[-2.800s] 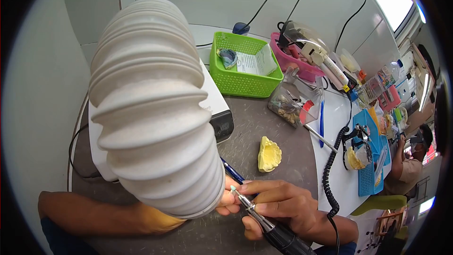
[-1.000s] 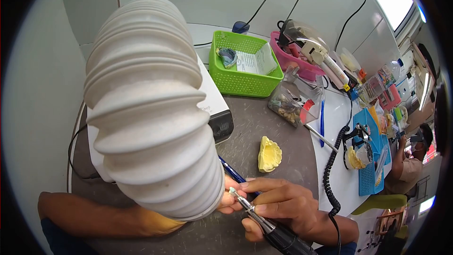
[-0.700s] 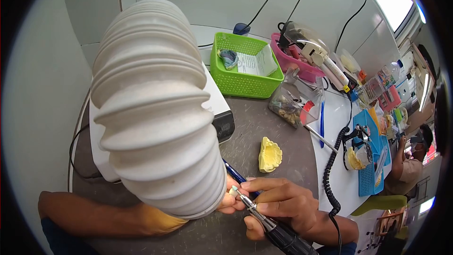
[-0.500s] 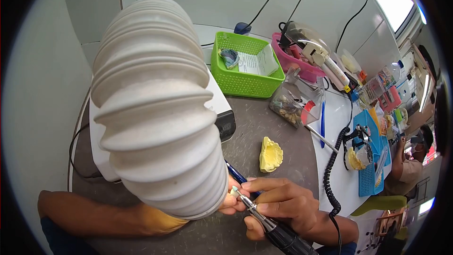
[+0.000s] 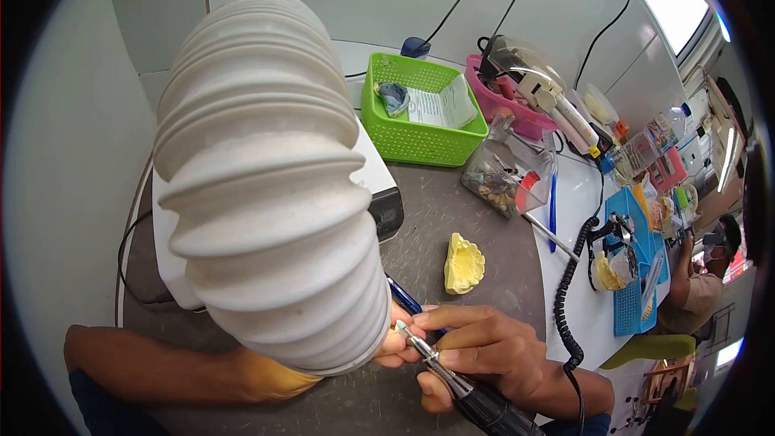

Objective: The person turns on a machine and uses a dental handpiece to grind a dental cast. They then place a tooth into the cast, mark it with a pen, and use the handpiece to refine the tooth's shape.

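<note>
My right hand [image 5: 488, 347] grips a black and silver rotary handpiece [image 5: 464, 391]. The handpiece's tip meets a small pale green piece [image 5: 400, 326] pinched in the fingertips of my left hand [image 5: 393, 344]. Most of my left hand is hidden behind a big ribbed white hose [image 5: 270, 186]. A dark blue pen-like tool [image 5: 403, 295] runs behind the fingers of both hands. Beyond them, a yellow dental cast [image 5: 464, 264] lies on the grey mat [image 5: 420, 206].
Behind the mat stand a green basket [image 5: 424, 144], a clear container [image 5: 504, 178] and a pink basket [image 5: 525, 119]. At right are a coiled black cable [image 5: 563, 307] and a blue tray [image 5: 634, 311]. A person [image 5: 696, 282] sits at the far right.
</note>
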Available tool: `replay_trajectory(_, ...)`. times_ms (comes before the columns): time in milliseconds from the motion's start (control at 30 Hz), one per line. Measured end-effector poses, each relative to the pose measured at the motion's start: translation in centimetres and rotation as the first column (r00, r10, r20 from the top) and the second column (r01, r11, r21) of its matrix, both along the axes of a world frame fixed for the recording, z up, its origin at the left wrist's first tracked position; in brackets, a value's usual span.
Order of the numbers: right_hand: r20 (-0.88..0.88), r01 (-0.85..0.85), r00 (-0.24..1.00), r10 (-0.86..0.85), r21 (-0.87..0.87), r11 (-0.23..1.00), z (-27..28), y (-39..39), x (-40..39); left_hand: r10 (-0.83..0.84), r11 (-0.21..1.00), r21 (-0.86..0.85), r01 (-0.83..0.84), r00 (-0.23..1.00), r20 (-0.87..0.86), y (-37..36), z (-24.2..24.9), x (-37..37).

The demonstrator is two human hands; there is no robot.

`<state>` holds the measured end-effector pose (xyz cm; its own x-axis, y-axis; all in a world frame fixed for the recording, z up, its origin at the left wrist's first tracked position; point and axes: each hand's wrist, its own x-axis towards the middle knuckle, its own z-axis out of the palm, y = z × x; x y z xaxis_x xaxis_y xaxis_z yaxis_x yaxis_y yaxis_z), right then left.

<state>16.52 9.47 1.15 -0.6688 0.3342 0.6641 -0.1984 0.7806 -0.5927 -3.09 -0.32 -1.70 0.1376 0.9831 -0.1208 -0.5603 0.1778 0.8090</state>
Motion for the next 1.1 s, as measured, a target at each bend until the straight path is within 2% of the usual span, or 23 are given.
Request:
replay_trajectory(900,0.009,-0.003,1.0,0.003,-0.007,1.0,-0.03,0.09,0.02,-0.001,0.999,-0.053,0.001,1.0,-0.008,-0.04,0.26,0.0)
replay_trajectory(1100,0.011,-0.058,0.998,0.058,-0.001,0.998,-0.07,0.31,0.33,-0.011,0.998,-0.061,0.011,1.0,0.008,-0.11,-0.27,-0.24)
